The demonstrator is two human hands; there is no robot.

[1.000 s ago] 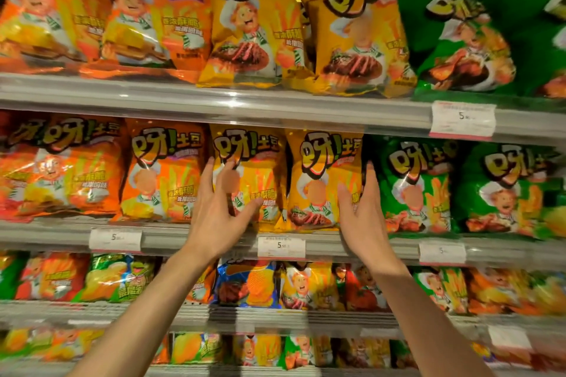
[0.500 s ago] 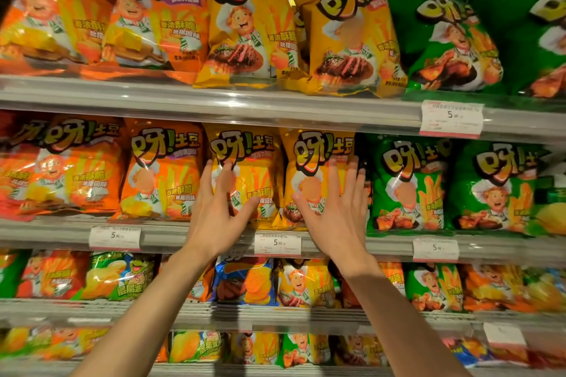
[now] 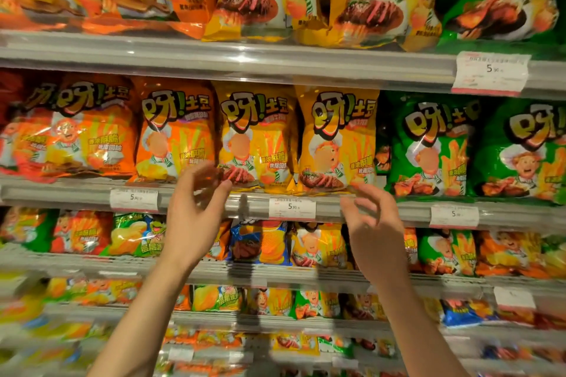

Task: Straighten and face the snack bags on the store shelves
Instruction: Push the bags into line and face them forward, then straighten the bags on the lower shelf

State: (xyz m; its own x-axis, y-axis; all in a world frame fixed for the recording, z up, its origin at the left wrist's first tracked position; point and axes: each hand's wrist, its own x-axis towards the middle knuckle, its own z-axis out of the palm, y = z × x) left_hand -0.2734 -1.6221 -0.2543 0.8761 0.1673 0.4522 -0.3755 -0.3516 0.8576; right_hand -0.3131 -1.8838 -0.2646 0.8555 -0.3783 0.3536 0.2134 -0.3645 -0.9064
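Note:
Two yellow snack bags stand upright side by side on the second shelf [image 3: 392, 211]: the left yellow bag [image 3: 255, 135] and the right yellow bag [image 3: 338, 138]. My left hand [image 3: 196, 211] hovers below the left bag, fingers loosely curled, thumb tip at the bag's bottom edge; I cannot tell if it touches. My right hand [image 3: 375, 229] hangs in front of the shelf rail below the right bag, fingers loosely curled and holding nothing. An orange bag [image 3: 176, 131] stands left of the yellow ones, green bags [image 3: 428, 147] to their right.
The top shelf [image 3: 214, 60] holds orange, yellow and green bags. White price tags [image 3: 292, 208] hang on the rails. Lower shelves carry mixed bags, among them a blue bag [image 3: 260, 242]. The bottom rows are blurred.
Both hands have come off the fronts of the yellow bags and dropped to the shelf rail, fingers now curled. The view has moved closer to the shelves.

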